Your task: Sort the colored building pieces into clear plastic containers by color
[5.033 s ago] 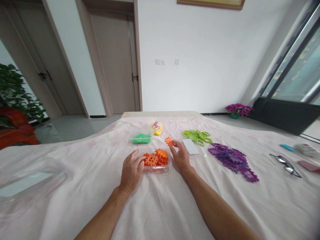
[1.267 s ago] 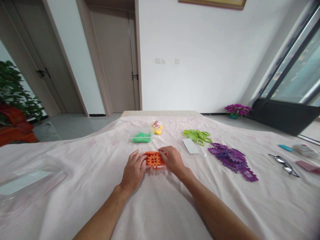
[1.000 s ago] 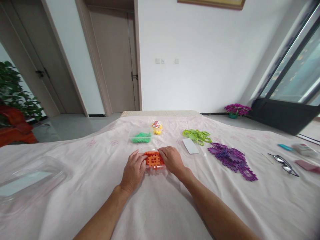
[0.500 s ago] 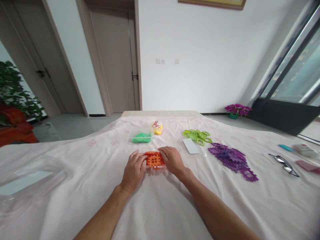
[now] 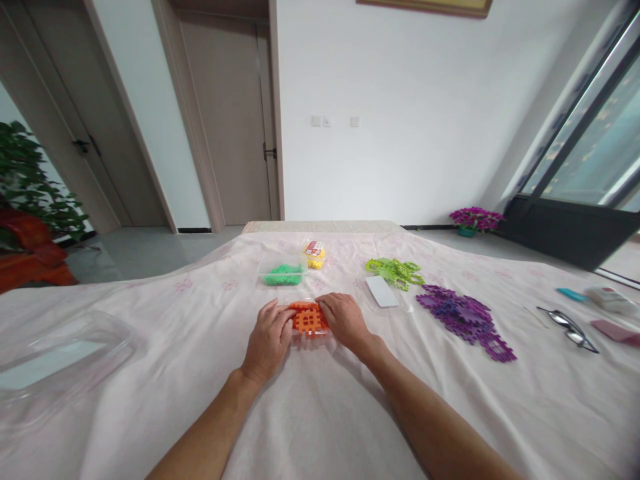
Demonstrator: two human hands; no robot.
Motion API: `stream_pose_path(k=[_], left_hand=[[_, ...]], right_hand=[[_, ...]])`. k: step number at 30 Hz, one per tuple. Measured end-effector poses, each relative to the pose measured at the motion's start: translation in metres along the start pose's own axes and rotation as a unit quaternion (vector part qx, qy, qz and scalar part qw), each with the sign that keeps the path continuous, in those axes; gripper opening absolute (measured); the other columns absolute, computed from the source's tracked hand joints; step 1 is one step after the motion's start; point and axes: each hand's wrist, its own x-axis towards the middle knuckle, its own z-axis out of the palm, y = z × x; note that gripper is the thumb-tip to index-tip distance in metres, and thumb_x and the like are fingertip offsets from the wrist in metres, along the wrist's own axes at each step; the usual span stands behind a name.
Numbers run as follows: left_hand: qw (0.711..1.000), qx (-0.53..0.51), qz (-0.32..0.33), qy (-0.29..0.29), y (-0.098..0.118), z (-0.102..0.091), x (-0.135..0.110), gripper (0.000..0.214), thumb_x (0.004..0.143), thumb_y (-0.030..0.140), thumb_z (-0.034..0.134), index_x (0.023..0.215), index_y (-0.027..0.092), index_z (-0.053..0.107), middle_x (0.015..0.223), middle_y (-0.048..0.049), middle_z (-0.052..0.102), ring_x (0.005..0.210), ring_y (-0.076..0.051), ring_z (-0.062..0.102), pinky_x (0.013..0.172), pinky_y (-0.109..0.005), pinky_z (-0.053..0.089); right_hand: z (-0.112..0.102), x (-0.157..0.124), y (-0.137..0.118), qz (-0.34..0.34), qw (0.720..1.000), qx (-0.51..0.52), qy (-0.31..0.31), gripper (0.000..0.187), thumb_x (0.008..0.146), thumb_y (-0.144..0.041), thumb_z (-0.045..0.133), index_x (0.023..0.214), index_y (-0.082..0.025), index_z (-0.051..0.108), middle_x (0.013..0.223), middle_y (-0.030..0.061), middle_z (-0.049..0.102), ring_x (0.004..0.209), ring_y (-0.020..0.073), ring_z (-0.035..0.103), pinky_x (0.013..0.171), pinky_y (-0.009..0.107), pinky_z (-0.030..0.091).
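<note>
A small clear plastic box sits on the cloth in front of me, filled with orange-red lattice building pieces. My left hand is closed around its left end, fingertips over the rim beside the pieces. On the right end, my right hand grips the box too, its fingers bent over the edge. Parts of both ends are hidden under my fingers. Just behind it stands a clear box with green pieces, and next to that a labelled box of yellow pieces.
Lime-green pieces and a purple pile of pieces lie loose to the right. A clear lid with a white label rests nearby. Glasses are at far right; a large clear container is at left.
</note>
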Motion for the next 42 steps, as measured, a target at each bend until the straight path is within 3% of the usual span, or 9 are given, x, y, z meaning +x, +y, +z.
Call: stream_pose_path(k=[18, 26, 32, 37, 42], left_hand=[[1.0, -0.005, -0.006, 0.002, 0.001, 0.0, 0.001, 0.029, 0.098, 0.021, 0.044, 0.115, 0.022, 0.067, 0.117, -0.0066, 0.068, 0.129, -0.027, 0.049, 0.112, -0.053, 0.045], [1.0, -0.002, -0.009, 0.005, 0.001, 0.001, 0.0, 0.029, 0.098, 0.021, 0.044, 0.115, 0.021, 0.068, 0.117, -0.007, 0.068, 0.129, -0.027, 0.049, 0.112, -0.052, 0.045], [1.0, 0.001, -0.012, 0.005, -0.001, 0.002, -0.001, 0.031, 0.099, 0.022, 0.044, 0.121, 0.021, 0.065, 0.124, -0.0082, 0.065, 0.131, -0.027, 0.048, 0.112, -0.052, 0.045], [1.0, 0.003, -0.01, 0.015, -0.002, 0.003, -0.002, 0.031, 0.098, 0.022, 0.044, 0.118, 0.022, 0.067, 0.123, -0.0078, 0.065, 0.13, -0.027, 0.049, 0.111, -0.052, 0.046], [1.0, 0.012, -0.003, 0.018, -0.002, 0.004, -0.001, 0.029, 0.098, 0.021, 0.044, 0.115, 0.021, 0.068, 0.12, -0.0077, 0.066, 0.13, -0.027, 0.05, 0.112, -0.051, 0.046]], right_hand=[[0.006, -0.002, 0.002, 0.003, 1.0, 0.0, 0.013, 0.027, 0.102, -0.022, 0.045, 0.105, -0.023, 0.072, 0.102, 0.0048, 0.075, 0.098, 0.0178, 0.066, 0.091, 0.029, 0.04], [0.003, -0.002, 0.002, -0.036, 0.999, -0.029, -0.011, 0.032, 0.105, -0.023, 0.041, 0.101, -0.021, 0.072, 0.097, 0.0049, 0.076, 0.092, 0.019, 0.068, 0.088, 0.03, 0.04], [0.001, -0.01, 0.0, -0.064, 0.992, 0.075, 0.081, 0.033, 0.105, -0.03, 0.039, 0.112, -0.02, 0.07, 0.116, 0.0081, 0.073, 0.109, 0.0197, 0.064, 0.098, 0.033, 0.041], [0.005, -0.009, -0.001, -0.112, 0.987, 0.104, 0.044, 0.034, 0.105, -0.032, 0.041, 0.101, -0.022, 0.073, 0.109, 0.0061, 0.076, 0.103, 0.0192, 0.067, 0.099, 0.036, 0.043], [0.012, -0.009, 0.007, -0.132, 0.979, 0.145, 0.048, 0.038, 0.107, -0.036, 0.037, 0.108, -0.022, 0.072, 0.113, 0.0066, 0.076, 0.106, 0.0212, 0.068, 0.105, 0.043, 0.041]])
